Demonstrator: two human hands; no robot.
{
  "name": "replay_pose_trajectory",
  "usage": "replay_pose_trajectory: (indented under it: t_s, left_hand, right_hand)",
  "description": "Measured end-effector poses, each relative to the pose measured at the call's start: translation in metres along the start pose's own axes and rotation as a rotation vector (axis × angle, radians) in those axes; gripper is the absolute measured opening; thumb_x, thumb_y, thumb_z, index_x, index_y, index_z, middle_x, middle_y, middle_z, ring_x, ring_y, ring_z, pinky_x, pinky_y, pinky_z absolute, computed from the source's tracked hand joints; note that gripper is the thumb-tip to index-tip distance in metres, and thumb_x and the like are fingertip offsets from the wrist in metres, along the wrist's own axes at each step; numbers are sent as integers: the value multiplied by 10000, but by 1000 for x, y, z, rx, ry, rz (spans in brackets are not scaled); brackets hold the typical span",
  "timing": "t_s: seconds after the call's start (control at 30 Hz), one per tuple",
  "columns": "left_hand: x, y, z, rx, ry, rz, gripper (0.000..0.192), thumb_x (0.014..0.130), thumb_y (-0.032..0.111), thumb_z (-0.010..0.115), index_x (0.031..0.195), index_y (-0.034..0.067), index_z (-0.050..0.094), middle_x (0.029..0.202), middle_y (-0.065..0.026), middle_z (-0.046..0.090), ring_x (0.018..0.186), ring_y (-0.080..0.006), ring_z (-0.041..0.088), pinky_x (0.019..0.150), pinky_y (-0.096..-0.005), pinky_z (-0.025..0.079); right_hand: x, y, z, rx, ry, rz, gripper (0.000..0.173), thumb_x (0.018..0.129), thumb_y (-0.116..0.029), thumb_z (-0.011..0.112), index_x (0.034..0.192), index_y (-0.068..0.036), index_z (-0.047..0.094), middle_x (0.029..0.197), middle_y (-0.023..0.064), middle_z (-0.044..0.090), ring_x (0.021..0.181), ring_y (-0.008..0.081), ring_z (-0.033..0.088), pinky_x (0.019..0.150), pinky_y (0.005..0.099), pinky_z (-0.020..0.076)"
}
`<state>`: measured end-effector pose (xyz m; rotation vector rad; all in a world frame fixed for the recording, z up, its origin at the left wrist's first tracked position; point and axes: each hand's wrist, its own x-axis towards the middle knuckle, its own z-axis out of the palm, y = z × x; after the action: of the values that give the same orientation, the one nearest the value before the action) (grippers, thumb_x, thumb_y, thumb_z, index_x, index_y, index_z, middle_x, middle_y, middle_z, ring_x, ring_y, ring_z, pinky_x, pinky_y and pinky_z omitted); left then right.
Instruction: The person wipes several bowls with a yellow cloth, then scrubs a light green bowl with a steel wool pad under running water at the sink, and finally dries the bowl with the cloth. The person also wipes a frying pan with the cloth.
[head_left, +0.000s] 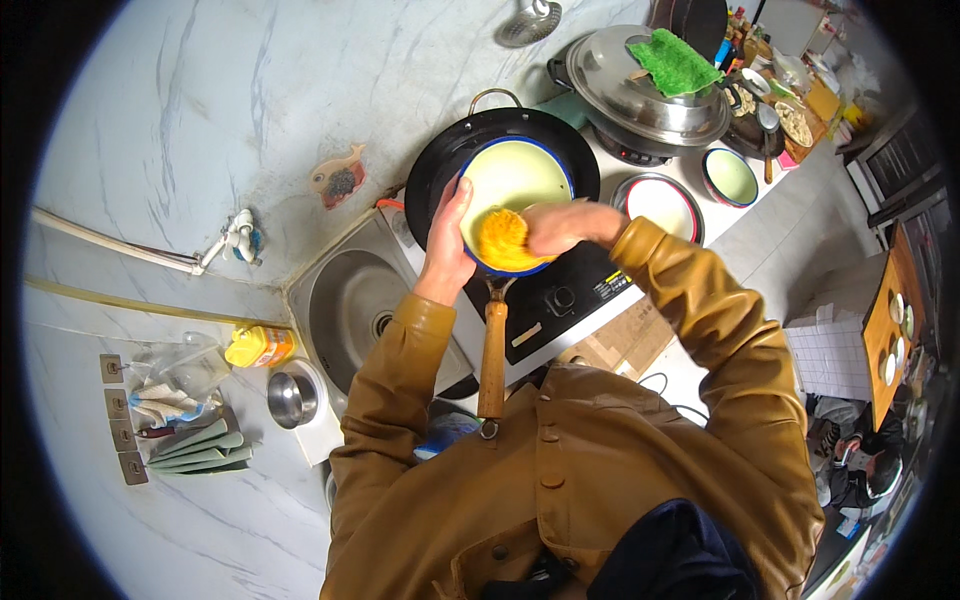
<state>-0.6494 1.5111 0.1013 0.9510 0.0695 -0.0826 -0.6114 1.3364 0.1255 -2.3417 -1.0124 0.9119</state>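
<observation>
My left hand (448, 244) grips the left rim of a pale green bowl with a blue edge (517, 169), tilted above a black wok (431, 169). Inside the bowl, low in its hollow, is a fluffy yellow-orange cloth or scrubber (502, 236). My right hand (559, 227) reaches over the bowl's right side and presses against this yellow thing; its fingertips are partly hidden and slightly blurred. The wok's wooden handle (492, 360) points towards my body. Beneath the wok lies a black gas hob (559, 300) with a knob.
Left is a steel sink (352, 292), with a yellow bottle (259, 346) and a metal bowl (292, 400) beyond. A lidded pan (622, 90) carrying a green cloth (675, 64), a white bowl (660, 210) and a green bowl (730, 178) stand right. A person (862, 469) is at far right.
</observation>
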Motion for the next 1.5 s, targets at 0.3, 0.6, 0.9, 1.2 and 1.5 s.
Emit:
replay_pose_trajectory:
  t_s: [0.3, 0.6, 0.9, 1.2, 1.5]
  left_hand:
    - [3, 14, -4, -57, 24, -253, 569, 926, 481, 553, 1314, 70, 484, 1269, -92, 565, 1173, -234, 541, 994, -391, 441]
    - [0, 18, -2, -133, 46, -130, 451, 936, 360, 568, 1278, 74, 500, 1225, -93, 578, 1127, -235, 563, 971, -399, 454]
    - [-24, 2, 36, -248, -56, -140, 618, 916, 535, 534, 1310, 64, 465, 1245, -92, 555, 1159, -237, 536, 1003, -403, 420]
    - [-30, -20, 108, 25, 44, 57, 329, 902, 189, 620, 1188, 57, 529, 1120, -78, 612, 1078, -211, 580, 945, -365, 456]
    - [-33, -116, 206, -58, -113, -159, 426, 973, 295, 520, 1309, 40, 463, 1289, -95, 544, 1186, -222, 524, 1016, -377, 409]
  right_hand:
    - [-15, -14, -29, -34, 894, -458, 349, 750, -36, 656, 1086, -65, 565, 1057, 129, 583, 1012, 334, 578, 838, 398, 482]
    - [0, -4, 23, -671, 827, -52, 387, 826, -189, 585, 1212, -189, 567, 1205, 87, 543, 1127, 330, 508, 952, 430, 430]
    - [-4, -31, 18, 177, 971, -664, 247, 728, 1, 629, 954, -86, 582, 985, 120, 546, 940, 315, 523, 857, 361, 439]
    - [-95, 18, 27, 207, 680, -128, 379, 795, -200, 669, 1142, -93, 561, 1048, 93, 573, 966, 230, 565, 801, 337, 492]
    - [-238, 120, 43, 1135, 818, -578, 418, 827, -71, 675, 1215, -38, 525, 1136, 49, 569, 1035, 132, 549, 897, 278, 463]
